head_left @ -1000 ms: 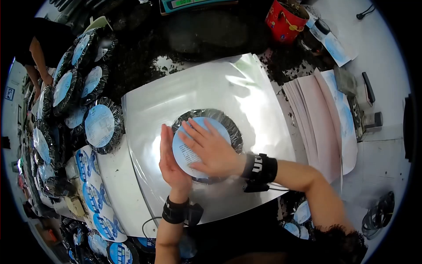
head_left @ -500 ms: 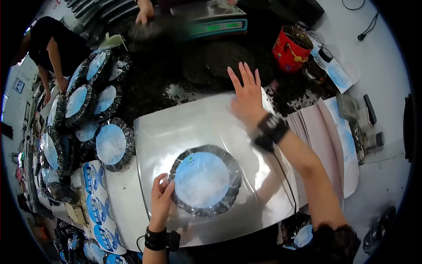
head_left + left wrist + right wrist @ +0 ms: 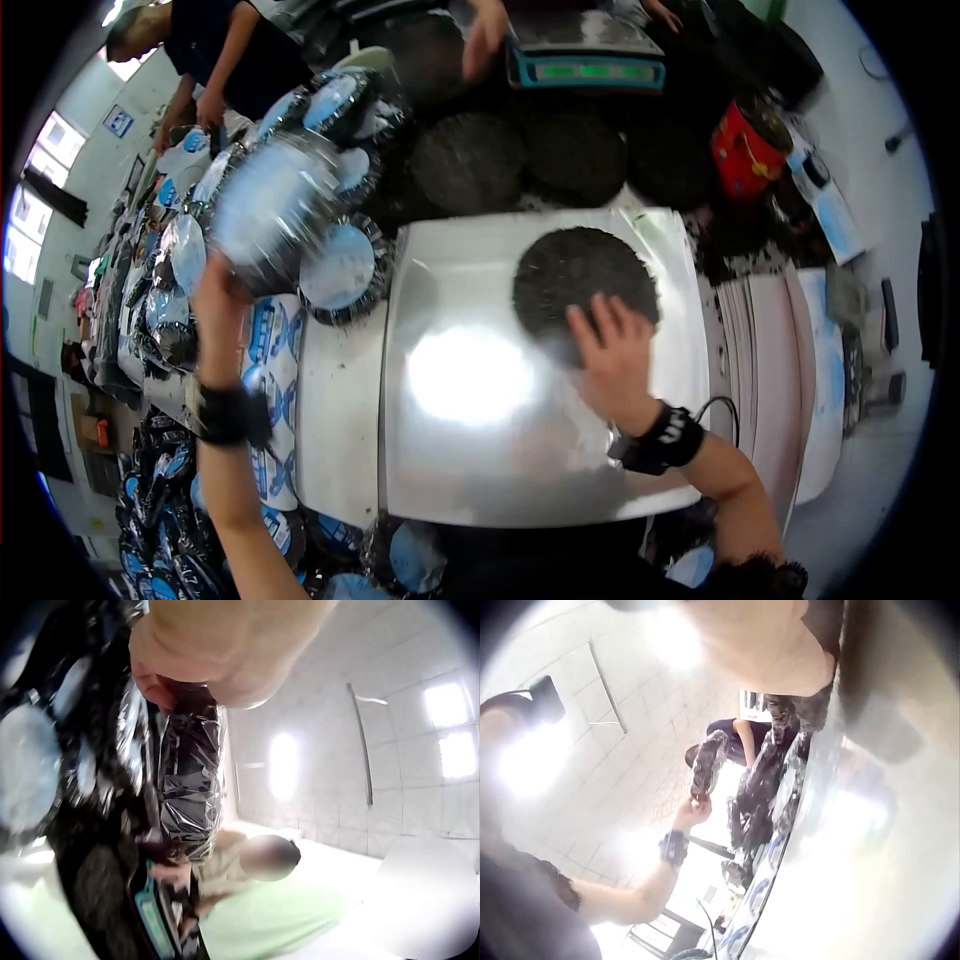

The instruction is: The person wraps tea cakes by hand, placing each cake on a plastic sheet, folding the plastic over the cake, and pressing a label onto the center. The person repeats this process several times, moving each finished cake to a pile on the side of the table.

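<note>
A round cake in shiny black wrapping, with a pale blue round label (image 3: 275, 205), is held up at the left by my left hand (image 3: 220, 310). The left wrist view shows fingers and thumb pinching the wrapped edge (image 3: 191, 780). On the shiny metal sheet (image 3: 450, 460) lies a bare, dark, crumbly-looking disc (image 3: 575, 270). My right hand (image 3: 615, 365) has its spread, fairly straight fingers on the near edge of that disc; its thumb is blurred. In the right wrist view the right hand (image 3: 765, 645) covers most of the disc's side.
Wrapped labelled cakes (image 3: 340, 265) are piled at the left, beside printed blue labels (image 3: 270, 335). More dark discs (image 3: 468, 160) lie behind the sheet, near a scale (image 3: 590, 72). A red bucket (image 3: 745, 155) and stacked paper (image 3: 770, 380) stand right. Another person (image 3: 225, 50) works at back left.
My left hand has lifted the wrapped cake off the sheet and carried it left. My right hand has come back from the far side, and a bare dark disc now lies on the sheet.
</note>
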{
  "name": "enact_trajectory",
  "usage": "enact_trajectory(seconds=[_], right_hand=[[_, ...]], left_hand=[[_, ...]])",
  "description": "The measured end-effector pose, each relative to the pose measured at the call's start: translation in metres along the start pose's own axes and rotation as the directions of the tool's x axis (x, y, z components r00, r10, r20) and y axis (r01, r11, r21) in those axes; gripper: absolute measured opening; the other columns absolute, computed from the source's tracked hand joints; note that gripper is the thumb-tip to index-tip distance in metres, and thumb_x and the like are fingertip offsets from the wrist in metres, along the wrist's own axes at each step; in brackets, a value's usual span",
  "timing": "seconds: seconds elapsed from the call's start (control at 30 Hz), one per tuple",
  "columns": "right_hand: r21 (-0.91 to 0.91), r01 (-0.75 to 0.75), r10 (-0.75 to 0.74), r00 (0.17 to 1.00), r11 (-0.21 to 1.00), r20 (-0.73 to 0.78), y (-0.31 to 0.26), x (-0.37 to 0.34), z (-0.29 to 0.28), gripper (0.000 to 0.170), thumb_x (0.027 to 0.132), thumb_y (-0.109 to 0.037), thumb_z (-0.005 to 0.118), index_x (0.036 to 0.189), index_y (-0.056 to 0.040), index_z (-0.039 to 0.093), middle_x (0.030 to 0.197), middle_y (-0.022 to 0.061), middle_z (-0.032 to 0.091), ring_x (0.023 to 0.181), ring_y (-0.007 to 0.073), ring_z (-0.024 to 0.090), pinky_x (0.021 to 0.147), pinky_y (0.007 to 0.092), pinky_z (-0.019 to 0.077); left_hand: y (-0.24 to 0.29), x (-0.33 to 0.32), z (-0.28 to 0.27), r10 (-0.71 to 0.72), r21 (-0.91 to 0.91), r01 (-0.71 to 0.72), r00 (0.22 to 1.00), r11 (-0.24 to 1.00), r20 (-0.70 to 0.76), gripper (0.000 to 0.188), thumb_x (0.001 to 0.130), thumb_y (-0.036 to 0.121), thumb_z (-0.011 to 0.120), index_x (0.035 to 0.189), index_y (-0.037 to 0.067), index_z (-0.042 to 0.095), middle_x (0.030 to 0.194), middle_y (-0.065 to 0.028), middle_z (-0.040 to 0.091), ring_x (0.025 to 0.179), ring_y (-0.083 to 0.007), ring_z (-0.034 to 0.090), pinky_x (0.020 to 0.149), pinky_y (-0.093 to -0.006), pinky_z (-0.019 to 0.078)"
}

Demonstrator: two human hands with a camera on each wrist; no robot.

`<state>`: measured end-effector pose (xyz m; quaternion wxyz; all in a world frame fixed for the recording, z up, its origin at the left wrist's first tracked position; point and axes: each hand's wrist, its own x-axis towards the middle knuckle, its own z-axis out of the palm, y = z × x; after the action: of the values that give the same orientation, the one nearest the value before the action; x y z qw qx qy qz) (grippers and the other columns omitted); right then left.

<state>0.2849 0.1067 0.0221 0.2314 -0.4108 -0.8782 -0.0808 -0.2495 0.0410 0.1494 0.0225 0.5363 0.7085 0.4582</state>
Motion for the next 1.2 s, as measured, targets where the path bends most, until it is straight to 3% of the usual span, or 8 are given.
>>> enact_trajectory(seconds=[0.07,0.27,0.47,0.6,0.73,0.93,1.07,1.2], right_hand=[[0.067,-0.028,0.018,0.99,0.997,0.139,-0.046,-0.017,-0.006,0.069,0.078,-0.023,0.072,0.143,-0.0047,0.058,0.14,0.0258,0.056,0.124,0.0422,0.054,0.101,0.0557,0.0418],[0.461,-0.313,0.295,0.949,0.831,0.111,0.018,-0.003,-0.045,0.077,0.093,-0.044,0.071,0.15,0.0014,0.046,0.144,0.0268,0.054,0.125,0.039,0.056,0.106,0.0467,0.043],[0.848,-0.484,0.557,0.774,0.216,0.3,0.016,-0.013,0.047,0.082,0.089,-0.034,0.08,0.151,0.0047,0.043,0.147,0.0235,0.054,0.135,0.0349,0.053,0.117,0.0442,0.0384],[0.794,-0.525,0.607,0.75,0.307,0.262,-0.014,-0.033,0.012,0.077,0.086,-0.015,0.081,0.15,0.0042,0.042,0.14,0.0239,0.057,0.133,0.0323,0.055,0.112,0.0405,0.0428],[0.506,-0.229,0.248,0.968,0.831,0.032,0.003,0.003,-0.028,0.094,0.082,-0.04,0.083,0.153,0.0024,0.039,0.151,0.0289,0.045,0.141,0.0457,0.044,0.118,0.0541,0.0335],[0.452,0.074,-0.219,0.936,0.889,0.276,-0.03,0.01,0.001,0.101,0.082,-0.066,0.07,0.156,-0.0038,0.04,0.161,0.0284,0.034,0.152,0.0451,0.027,0.122,0.0615,0.0203],[0.411,0.105,-0.224,0.941,0.905,0.253,-0.032,0.007,0.005,0.1,0.083,-0.067,0.069,0.155,-0.004,0.041,0.16,0.0282,0.035,0.151,0.045,0.028,0.123,0.062,0.0199],[0.386,0.136,-0.23,0.951,0.912,0.208,-0.032,0.001,0.012,0.102,0.082,-0.068,0.07,0.156,-0.004,0.04,0.16,0.0283,0.034,0.152,0.0449,0.027,0.123,0.0621,0.0192]], left_hand=[[0.016,0.054,-0.034,-0.438,-0.723,0.23,0.892,0.651,-0.11,0.028,0.104,0.028,0.062,0.116,0.002,0.064,0.1,-0.0049,0.068,0.09,-0.0156,0.066,0.078,-0.0292,0.0546],[0.06,-0.14,0.085,-0.213,-0.328,0.369,0.88,0.87,0.425,0.055,0.107,0.045,0.052,0.145,0.005,0.052,0.13,-0.0138,0.062,0.121,-0.0244,0.063,0.102,-0.0364,0.0512],[0.136,-0.207,0.255,-0.255,-0.667,0.527,0.846,0.526,0.468,0.078,0.102,0.024,0.062,0.162,-0.002,0.021,0.154,-0.023,0.044,0.142,-0.0313,0.043,0.119,-0.0391,0.0331],[0.147,-0.211,0.249,-0.237,-0.46,0.433,0.874,0.775,0.424,0.082,0.089,0.006,0.074,0.158,0.0,0.03,0.151,-0.0206,0.046,0.136,-0.029,0.049,0.116,-0.0399,0.0388],[0.145,-0.214,0.254,-0.222,-0.338,0.348,0.906,0.874,0.36,0.086,0.087,0.009,0.077,0.157,-0.005,0.029,0.147,-0.0237,0.048,0.137,-0.0339,0.049,0.116,-0.0414,0.0382],[0.111,-0.199,0.189,-0.03,-0.241,0.153,0.893,0.958,0.448,0.068,0.084,0.008,0.081,0.144,0.003,0.05,0.133,-0.0192,0.06,0.122,-0.0281,0.06,0.103,-0.0422,0.0504],[0.089,-0.209,0.075,0.294,-0.23,-0.203,0.386,0.952,0.875,0.016,0.077,0.016,0.086,0.088,0.013,0.076,0.096,-0.0019,0.067,0.099,-0.0266,0.062,0.091,-0.0395,0.0479],[0.064,-0.246,0.073,0.314,-0.242,-0.252,0.303,0.937,0.9,0.02,0.073,0.022,0.088,0.085,0.016,0.074,0.095,0.0012,0.066,0.101,-0.0246,0.06,0.093,-0.0394,0.0436]])
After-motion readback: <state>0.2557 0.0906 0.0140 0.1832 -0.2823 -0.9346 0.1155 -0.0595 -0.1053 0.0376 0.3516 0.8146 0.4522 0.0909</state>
